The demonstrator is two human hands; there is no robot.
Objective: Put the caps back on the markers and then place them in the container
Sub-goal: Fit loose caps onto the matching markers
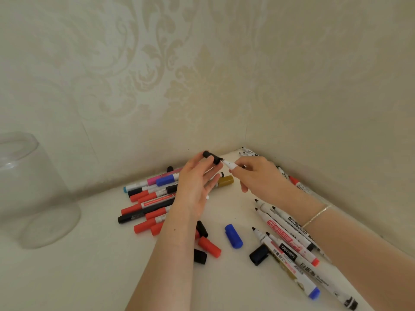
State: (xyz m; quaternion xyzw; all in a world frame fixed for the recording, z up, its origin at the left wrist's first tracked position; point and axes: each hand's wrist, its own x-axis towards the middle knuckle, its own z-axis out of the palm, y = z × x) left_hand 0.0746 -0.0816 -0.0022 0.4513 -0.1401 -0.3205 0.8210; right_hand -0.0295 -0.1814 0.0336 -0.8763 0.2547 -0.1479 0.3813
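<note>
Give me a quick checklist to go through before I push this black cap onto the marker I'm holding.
1. Cap held: ok. The left hand pinches the black cap at the fingertips.
2. Marker held: ok. The right hand grips the white marker, tip toward the cap.
3. Alignment: ok. The cap's open end meets the marker tip, roughly in line.
4. Colour match: cannot tell. The tip is at the cap's mouth and the barrel is hidden in the hand.
5. Container ready: ok. The clear jar stands upright at far left, mouth open.
6. Work left: not ok. Uncapped markers and a loose blue cap still lie on the table.
</note>
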